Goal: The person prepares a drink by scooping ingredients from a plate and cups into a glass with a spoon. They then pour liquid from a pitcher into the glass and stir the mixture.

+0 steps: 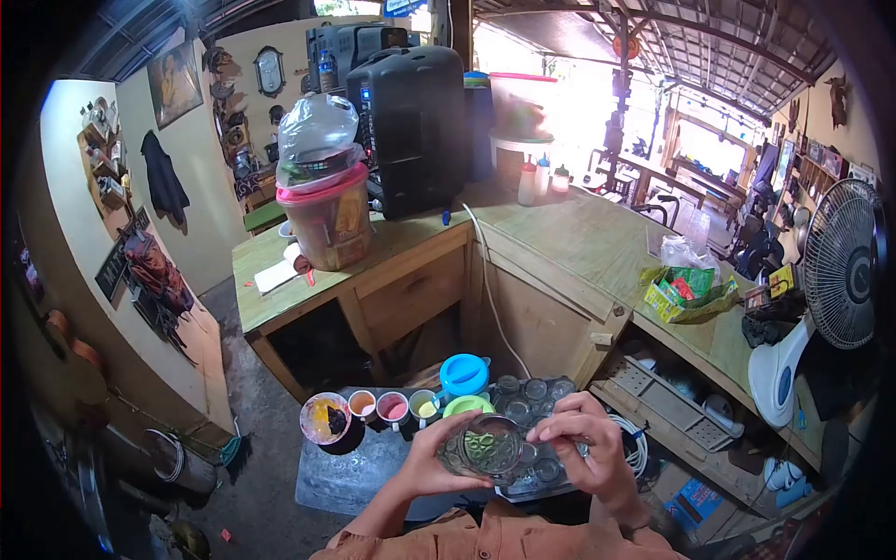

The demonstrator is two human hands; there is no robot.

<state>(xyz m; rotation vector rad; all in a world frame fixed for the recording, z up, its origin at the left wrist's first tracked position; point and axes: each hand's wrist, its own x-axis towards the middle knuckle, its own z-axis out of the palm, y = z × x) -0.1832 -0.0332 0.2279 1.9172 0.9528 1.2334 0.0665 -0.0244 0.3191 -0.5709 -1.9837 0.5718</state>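
My left hand (432, 464) is wrapped round a clear glass (455, 451), which is tilted with its mouth toward me. Green pieces (483, 446) show inside the glass. At the glass's right rim, my right hand (590, 442) is closed in a pinch on something thin, perhaps a spoon handle, too small to make out. Just beyond the hands stand a green-lidded container (469, 405) and a blue-lidded pitcher (464, 374). Cups with orange (362, 404), pink (393, 408) and yellow (426, 408) contents stand to the left, beside a bowl (326, 418) with yellow and dark contents.
Several upturned glasses (534, 390) sit on the grey tray (327, 477). Behind is a wooden counter (560, 229) with a speaker (411, 131), a pink-rimmed bucket (327, 219) and squeeze bottles (527, 182). A fan (840, 247) stands at right; a coiled cable (637, 448) lies near my right hand.
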